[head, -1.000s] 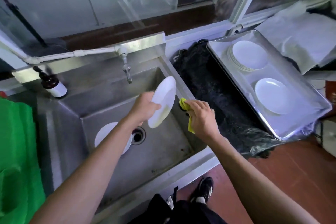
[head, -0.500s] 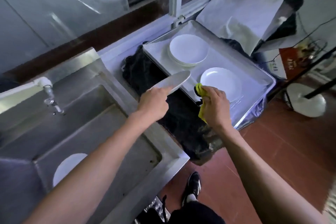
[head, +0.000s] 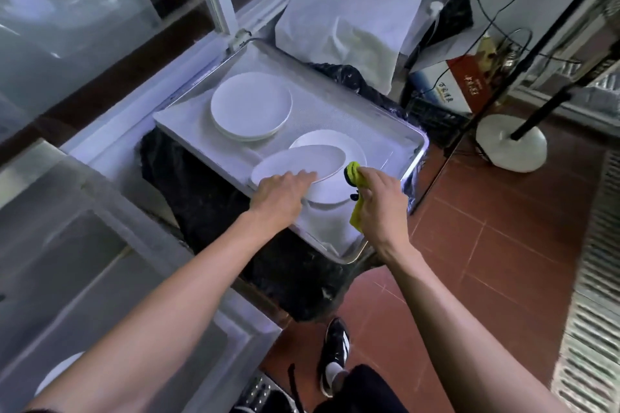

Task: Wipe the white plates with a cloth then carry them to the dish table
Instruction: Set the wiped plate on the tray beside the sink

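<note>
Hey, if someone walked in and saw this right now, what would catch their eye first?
Most likely the white plate the left hand holds tilted just above another plate on the metal tray. Right beside it, the right hand grips a bright yellow cloth, the strongest colour here. A stack of plates sits at the tray's far end.

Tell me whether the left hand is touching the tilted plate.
Touching. The head view shows the left hand with fingers laid over the near rim of the tilted plate, holding it above the tray.
</note>
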Demonstrator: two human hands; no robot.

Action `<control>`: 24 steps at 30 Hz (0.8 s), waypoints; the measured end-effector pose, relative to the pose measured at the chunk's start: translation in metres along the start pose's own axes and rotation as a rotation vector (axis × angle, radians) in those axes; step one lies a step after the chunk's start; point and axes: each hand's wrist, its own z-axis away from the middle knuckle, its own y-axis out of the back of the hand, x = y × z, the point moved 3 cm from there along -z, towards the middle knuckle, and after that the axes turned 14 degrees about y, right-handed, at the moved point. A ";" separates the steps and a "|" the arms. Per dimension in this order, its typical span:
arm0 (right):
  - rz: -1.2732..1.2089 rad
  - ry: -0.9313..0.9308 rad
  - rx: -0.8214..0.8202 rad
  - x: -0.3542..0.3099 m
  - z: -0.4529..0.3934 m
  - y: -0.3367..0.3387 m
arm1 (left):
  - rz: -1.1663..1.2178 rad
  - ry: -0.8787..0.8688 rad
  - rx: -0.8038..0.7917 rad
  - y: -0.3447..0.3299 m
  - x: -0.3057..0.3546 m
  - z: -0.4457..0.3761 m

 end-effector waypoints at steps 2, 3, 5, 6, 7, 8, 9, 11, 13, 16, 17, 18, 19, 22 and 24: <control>-0.012 -0.005 0.002 0.010 -0.003 0.001 | -0.039 -0.004 0.002 -0.003 0.014 -0.007; -0.021 -0.012 0.005 0.015 -0.005 0.002 | -0.056 -0.006 0.008 -0.004 0.020 -0.011; -0.041 -0.023 0.007 0.024 -0.009 0.002 | -0.090 -0.008 0.023 -0.007 0.031 -0.017; -0.049 -0.022 0.008 0.028 -0.010 0.003 | -0.099 -0.008 0.025 -0.009 0.036 -0.020; -0.054 -0.019 0.015 0.030 -0.011 0.003 | -0.098 -0.011 0.021 -0.012 0.041 -0.023; -0.059 -0.018 0.026 0.033 -0.011 0.004 | -0.092 -0.018 0.009 -0.015 0.046 -0.026; -0.067 -0.022 0.037 0.035 -0.010 0.004 | -0.086 -0.027 0.002 -0.019 0.051 -0.028; -0.092 -0.034 0.051 0.041 -0.010 0.004 | -0.088 -0.039 0.014 -0.027 0.061 -0.032; -0.115 -0.050 0.040 0.048 -0.011 0.003 | -0.074 -0.045 -0.007 -0.037 0.069 -0.035; -0.133 -0.070 0.014 0.058 -0.011 0.000 | -0.077 -0.051 -0.128 -0.059 0.075 -0.038; -0.144 -0.069 0.008 0.060 -0.010 -0.001 | -0.096 -0.049 -0.154 -0.066 0.076 -0.039; -0.157 -0.068 -0.003 0.063 -0.010 -0.002 | -0.116 -0.049 -0.169 -0.073 0.076 -0.039; -0.167 -0.068 -0.016 0.065 -0.010 -0.003 | -0.133 -0.048 -0.178 -0.079 0.076 -0.038; -0.178 -0.080 -0.036 0.069 -0.010 -0.003 | -0.153 -0.060 -0.190 -0.091 0.073 -0.039; -0.183 -0.083 -0.040 0.069 -0.010 -0.002 | -0.160 -0.066 -0.203 -0.096 0.071 -0.042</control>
